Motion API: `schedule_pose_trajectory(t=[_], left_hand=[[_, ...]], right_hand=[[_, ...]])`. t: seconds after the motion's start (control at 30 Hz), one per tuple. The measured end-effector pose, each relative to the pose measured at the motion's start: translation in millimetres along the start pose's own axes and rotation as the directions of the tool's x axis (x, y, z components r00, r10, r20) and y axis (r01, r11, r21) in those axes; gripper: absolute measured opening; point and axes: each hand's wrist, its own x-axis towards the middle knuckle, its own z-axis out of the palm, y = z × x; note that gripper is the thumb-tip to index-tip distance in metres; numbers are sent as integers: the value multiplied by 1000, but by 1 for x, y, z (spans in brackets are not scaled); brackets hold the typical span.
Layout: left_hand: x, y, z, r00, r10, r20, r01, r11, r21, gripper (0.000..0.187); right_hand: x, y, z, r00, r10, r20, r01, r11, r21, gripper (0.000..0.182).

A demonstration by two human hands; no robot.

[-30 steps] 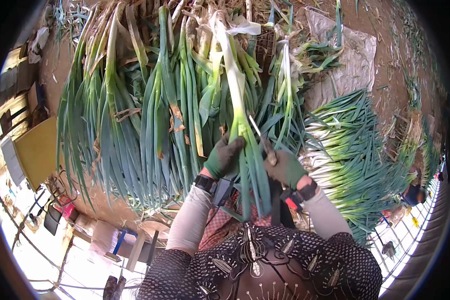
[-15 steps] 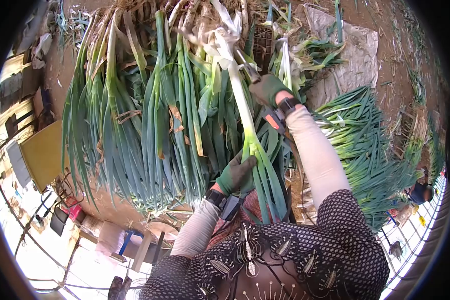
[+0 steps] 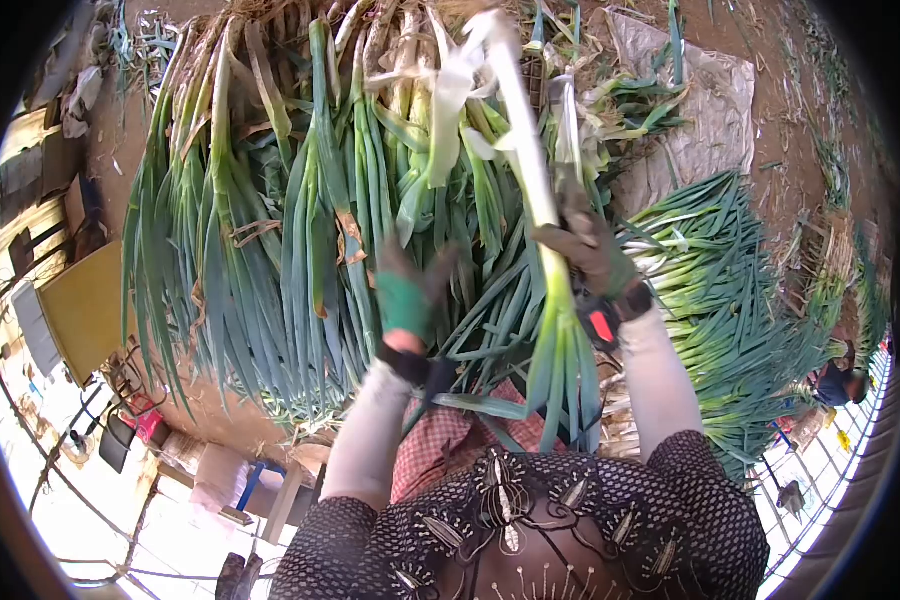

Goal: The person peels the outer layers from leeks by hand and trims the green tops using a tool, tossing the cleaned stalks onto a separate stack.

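A leek (image 3: 523, 130) with a white stem and green leaves stands slantwise in front of me, its root end blurred at the top. My right hand (image 3: 590, 250), in a dark glove, is closed around the stem where white turns to green. Whether a tool is also in that hand, I cannot make out. A pale strip of outer leaf (image 3: 450, 115) hangs off the leek's upper end. To the left, my left hand (image 3: 412, 290), in a green glove and blurred, has its fingers apart and holds nothing. It is over the leaves of a row of unpeeled leeks (image 3: 235, 230).
A large pile of leeks (image 3: 720, 300) lies on the right. Behind it is a pale sheet (image 3: 705, 110) on the brown ground. A yellow board (image 3: 85, 310) stands at the left. Another person (image 3: 838, 383) is at the far right edge.
My left hand has let go of the leek's leaves and moved up and left. My right hand, earlier with a small tool beside the stem, now grips the leek, which has shifted right.
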Motion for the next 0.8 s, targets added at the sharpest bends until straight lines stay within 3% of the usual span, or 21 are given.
schedule_pose_trajectory(t=[0.03, 0.07, 0.13, 0.17, 0.23, 0.3, 0.33, 0.37, 0.4, 0.47, 0.5, 0.53, 0.57, 0.63, 0.7, 0.8], left_hand=[[29, 1, -7, 973, 180, -147, -155, 974, 166, 90], [53, -7, -5, 954, 231, -189, -179, 949, 259, 77], [80, -35, 31, 912, 401, 90, -410, 870, 273, 60], [87, -43, 42, 849, 474, 232, -523, 814, 252, 52], [68, -4, 61, 824, 257, 505, -440, 852, 283, 36], [50, 38, 66, 644, 86, 760, -303, 941, 150, 37], [36, 32, 89, 591, 96, 801, -195, 980, 27, 38], [24, 19, 110, 536, 117, 836, -77, 993, -90, 40], [16, 17, 112, 507, 179, 843, -26, 981, -193, 41], [24, 25, 96, 806, 201, 556, -153, 979, -131, 43], [33, 22, 85, 905, 217, 366, -205, 976, -74, 44], [52, 3, 78, 959, 235, 156, -248, 966, 71, 52], [78, -22, 67, 960, 274, -56, -255, 941, 223, 61], [120, -43, 21, 961, 126, -247, 24, 849, 528, 87], [152, -84, 2, 940, -47, -338, 267, 718, 642, 101], [172, -93, -33, 947, -273, -171, 316, 682, 660, 97]], right_hand=[[-13, -1, -10, 1000, -22, -22, 24, 994, 106, 56], [-26, -1, -22, 999, -22, -37, 31, 963, 267, 52], [-47, 3, -44, 995, -45, -93, 82, 891, 447, 47], [-55, 10, -54, 977, -141, -160, 199, 873, 446, 47], [-77, -36, -53, 944, -95, -316, 227, 882, 414, 47], [-94, -55, -62, 914, -59, -402, 210, 916, 343, 45], [-93, -58, -67, 907, -133, -400, 238, 945, 224, 40], [-88, -55, -75, 910, -106, -402, 181, 971, 155, 39], [-74, -17, -97, 886, -318, -338, 229, 933, -277, 39], [-45, -16, -86, 912, -52, -408, 35, 998, -50, 44], [-24, 4, -83, 885, -73, -459, -33, 975, -218, 45], [-1, 36, -86, 918, -82, -387, -46, 949, -311, 46], [14, 64, -86, 946, -83, -312, -53, 914, -402, 47], [25, 85, -65, 969, -26, -247, -91, 889, -449, 46], [20, 85, -30, 984, 56, -168, -79, 987, -138, 43], [11, 78, 11, 981, 180, -71, -187, 976, -114, 41]])
